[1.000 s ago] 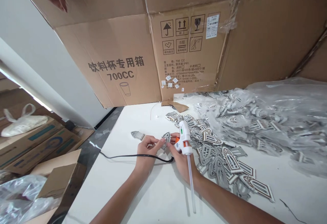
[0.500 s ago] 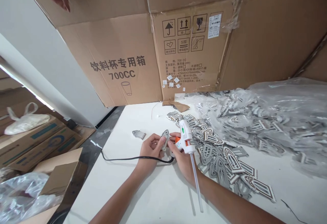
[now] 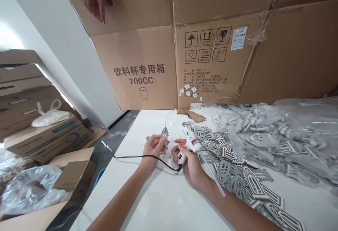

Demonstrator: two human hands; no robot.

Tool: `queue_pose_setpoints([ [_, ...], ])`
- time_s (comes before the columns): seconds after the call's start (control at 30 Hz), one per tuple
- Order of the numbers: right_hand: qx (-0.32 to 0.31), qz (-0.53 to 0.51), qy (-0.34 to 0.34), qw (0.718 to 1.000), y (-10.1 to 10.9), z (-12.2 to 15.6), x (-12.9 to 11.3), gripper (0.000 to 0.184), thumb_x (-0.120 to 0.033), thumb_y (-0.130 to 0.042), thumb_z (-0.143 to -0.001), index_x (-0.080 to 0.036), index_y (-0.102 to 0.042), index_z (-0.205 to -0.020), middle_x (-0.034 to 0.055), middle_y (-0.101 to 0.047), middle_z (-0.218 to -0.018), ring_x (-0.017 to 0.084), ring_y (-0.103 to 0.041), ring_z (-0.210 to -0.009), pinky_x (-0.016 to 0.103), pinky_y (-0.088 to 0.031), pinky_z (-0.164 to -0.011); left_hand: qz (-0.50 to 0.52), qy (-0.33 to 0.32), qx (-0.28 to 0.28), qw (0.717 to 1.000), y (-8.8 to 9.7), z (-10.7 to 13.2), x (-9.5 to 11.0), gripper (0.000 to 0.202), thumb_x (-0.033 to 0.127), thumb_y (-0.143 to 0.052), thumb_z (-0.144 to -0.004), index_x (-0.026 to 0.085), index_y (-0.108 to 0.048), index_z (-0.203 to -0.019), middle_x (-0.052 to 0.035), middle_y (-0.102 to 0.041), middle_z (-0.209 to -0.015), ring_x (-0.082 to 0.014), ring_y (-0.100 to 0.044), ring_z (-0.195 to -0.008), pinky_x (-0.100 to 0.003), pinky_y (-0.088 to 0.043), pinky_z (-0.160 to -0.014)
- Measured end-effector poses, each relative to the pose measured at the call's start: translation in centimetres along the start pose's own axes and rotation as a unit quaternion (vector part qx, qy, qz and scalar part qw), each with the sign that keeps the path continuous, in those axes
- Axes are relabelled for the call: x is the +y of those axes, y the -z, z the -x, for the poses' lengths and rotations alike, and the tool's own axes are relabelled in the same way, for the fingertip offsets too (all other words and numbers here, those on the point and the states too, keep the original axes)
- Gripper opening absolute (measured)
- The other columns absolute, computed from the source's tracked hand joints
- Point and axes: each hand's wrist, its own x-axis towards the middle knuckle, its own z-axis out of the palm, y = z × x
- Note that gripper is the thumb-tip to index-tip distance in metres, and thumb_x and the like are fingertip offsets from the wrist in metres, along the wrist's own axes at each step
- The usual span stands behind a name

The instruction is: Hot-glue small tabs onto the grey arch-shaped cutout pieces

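Observation:
My left hand [image 3: 154, 147] pinches a small grey arch-shaped piece [image 3: 164, 134] upright between thumb and fingers. A white and orange hot glue gun [image 3: 190, 140] is in my right hand [image 3: 190, 160], its fingers wrapped round the handle. The gun's nozzle points up and away, and a clear glue stick [image 3: 213, 174] sticks out of its back end. Its black cord [image 3: 126, 157] loops under my left wrist. Behind my left fingers another grey piece [image 3: 148, 138] lies on the table, mostly hidden.
Many grey and white window-shaped pieces [image 3: 232, 174] are heaped right of the gun, beside plastic-bagged pieces [image 3: 264, 132]. Cardboard boxes [image 3: 142, 55] wall off the white table's [image 3: 126, 192] far edge. Open boxes [image 3: 71, 174] stand on the floor to the left.
My hands have moved apart. The left has lifted the grey piece away to the left, and the right has turned and gripped the glue gun by its handle. The view has shifted left.

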Motion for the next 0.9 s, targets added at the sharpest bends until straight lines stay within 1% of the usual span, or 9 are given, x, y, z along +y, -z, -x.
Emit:
queue_pose_setpoints([
  [0.17,-0.036,0.012,-0.014,0.999,0.0,0.4,-0.2,0.042,-0.053,-0.079,-0.083,-0.020,-0.067,-0.105,-0.0015,-0.068,-0.072,0.013,-0.053,-0.051,0.029,-0.044,-0.057,-0.001,0.000,-0.005,1.000,-0.1,0.0,-0.6,0.049,0.056,-0.086,-0.076,0.019,-0.063,-0.098,-0.0022,-0.075,-0.076,-0.0167,-0.071,-0.069,-0.029,-0.058,-0.070],
  [0.33,-0.081,0.048,-0.007,0.996,-0.9,0.5,-1.0,0.038,-0.055,-0.075,-0.089,-0.020,-0.070,-0.102,-0.0021,-0.068,-0.072,0.010,-0.052,-0.048,0.028,-0.046,-0.059,-0.017,-0.022,0.023,0.999,-0.2,0.0,-0.7,0.048,0.057,-0.085,-0.077,0.019,-0.063,-0.094,-0.0018,-0.073,-0.072,-0.0160,-0.068,-0.063,-0.028,-0.056,-0.063],
  [0.47,-0.103,0.074,0.047,0.991,-2.4,0.2,-3.5,0.039,-0.059,-0.069,-0.094,-0.022,-0.070,-0.106,-0.0010,-0.069,-0.075,0.012,-0.052,-0.054,0.031,-0.050,-0.067,-0.025,-0.032,0.025,0.999,-0.3,0.0,-0.3,0.047,0.058,-0.084,-0.077,0.019,-0.063,-0.091,-0.0028,-0.073,-0.072,-0.0152,-0.066,-0.060,-0.026,-0.053,-0.058],
  [0.53,-0.091,0.116,0.104,0.984,-3.0,-0.2,-5.3,0.040,-0.061,-0.063,-0.097,-0.024,-0.069,-0.110,0.0000,-0.068,-0.079,0.014,-0.054,-0.061,0.030,-0.050,-0.067,-0.050,-0.022,-0.017,0.998,-0.2,0.2,0.4,0.044,0.057,-0.083,-0.079,0.019,-0.064,-0.089,-0.0019,-0.070,-0.069,-0.0132,-0.062,-0.055,-0.024,-0.050,-0.054],
  [0.63,-0.046,0.170,0.198,0.964,-3.0,-1.0,-7.8,0.039,-0.062,-0.060,-0.099,-0.025,-0.068,-0.110,0.0012,-0.069,-0.088,0.015,-0.058,-0.071,0.031,-0.051,-0.073,-0.114,0.021,-0.154,0.981,0.6,1.0,2.7,0.036,0.053,-0.081,-0.082,0.020,-0.067,-0.086,-0.0018,-0.070,-0.069,-0.0107,-0.056,-0.051,-0.023,-0.046,-0.051],
  [0.77,0.020,0.233,0.260,0.937,-1.3,-2.4,-9.1,0.041,-0.064,-0.056,-0.100,-0.025,-0.065,-0.109,0.0014,-0.068,-0.092,0.017,-0.061,-0.077,0.032,-0.051,-0.075,-0.158,0.135,-0.413,0.887,2.9,2.0,6.4,0.034,0.052,-0.086,-0.077,0.021,-0.074,-0.083,-0.0067,-0.073,-0.071,-0.0149,-0.059,-0.049,-0.027,-0.044,-0.046],
  [0.8,0.033,0.246,0.260,0.933,-0.8,-2.7,-8.9,0.042,-0.065,-0.055,-0.100,-0.025,-0.065,-0.109,0.0012,-0.067,-0.091,0.017,-0.061,-0.076,0.032,-0.050,-0.074,-0.147,0.157,-0.450,0.867,3.4,2.1,7.0,0.038,0.054,-0.089,-0.073,0.020,-0.074,-0.082,-0.0082,-0.073,-0.071,-0.0173,-0.060,-0.049,-0.028,-0.044,-0.044],
  [0.83,0.041,0.256,0.251,0.933,-0.4,-2.8,-8.5,0.043,-0.066,-0.054,-0.100,-0.025,-0.065,-0.108,0.0011,-0.066,-0.090,0.016,-0.059,-0.074,0.032,-0.049,-0.072,-0.125,0.158,-0.453,0.869,3.7,2.0,7.3,0.042,0.057,-0.090,-0.070,0.020,-0.074,-0.080,-0.0087,-0.072,-0.069,-0.0184,-0.061,-0.048,-0.029,-0.044,-0.043],
  [0.9,0.044,0.265,0.220,0.938,0.3,-2.8,-7.1,0.047,-0.068,-0.055,-0.098,-0.022,-0.066,-0.105,-0.0006,-0.061,-0.082,0.014,-0.050,-0.064,0.030,-0.044,-0.064,-0.066,0.097,-0.354,0.928,3.8,1.5,7.1,0.046,0.062,-0.088,-0.070,0.020,-0.071,-0.078,-0.0070,-0.070,-0.067,-0.0167,-0.060,-0.049,-0.028,-0.047,-0.046],
])
